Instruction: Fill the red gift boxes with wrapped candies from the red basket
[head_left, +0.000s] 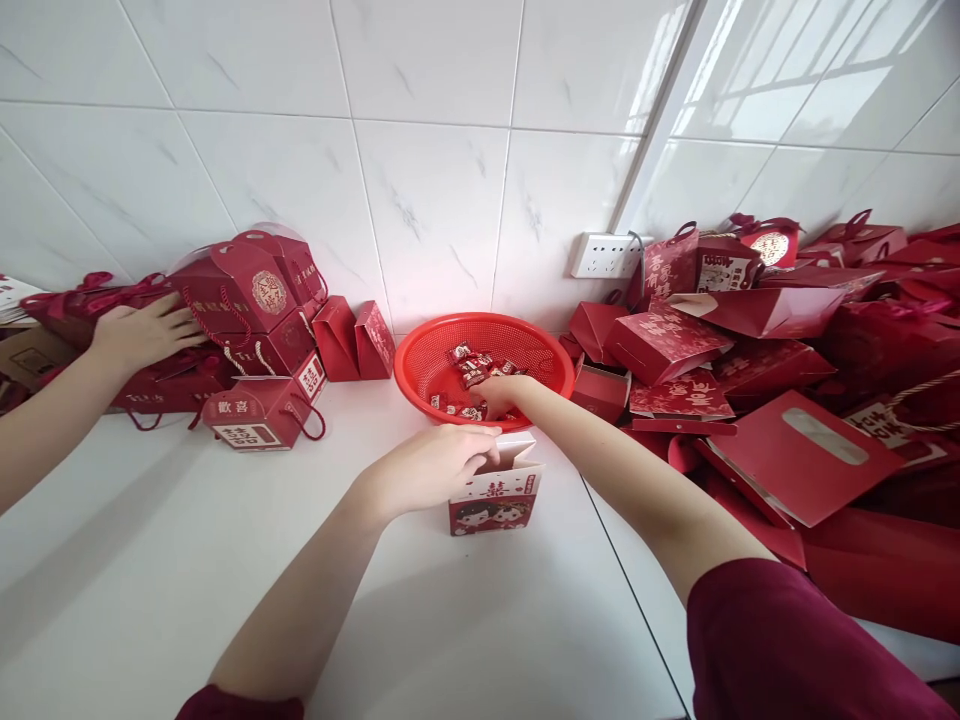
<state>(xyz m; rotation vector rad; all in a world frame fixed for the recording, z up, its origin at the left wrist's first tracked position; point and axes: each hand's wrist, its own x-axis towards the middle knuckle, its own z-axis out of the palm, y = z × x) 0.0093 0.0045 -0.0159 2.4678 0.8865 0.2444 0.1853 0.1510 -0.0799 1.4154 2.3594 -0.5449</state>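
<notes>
A small open-topped paper gift box (495, 510), white above and red below with cartoon figures, stands upright on the white table. My left hand (431, 465) is closed on its upper left edge, fingers bent over the opening. Just behind it sits a red plastic basket (420, 345) with small red wrapped candies (474, 368) in the bottom. My right hand (504, 394) reaches down into this basket, its fingers curled among the candies. The fingertips are hidden, so I cannot make out what they hold.
On the left, another person's hand (146, 340) rests by stacked red gift boxes (255, 280). Two small folded red boxes (352, 340) stand by the wall. A large heap of red boxes and bags (675, 345) fills the right side, below a socket strip (609, 257).
</notes>
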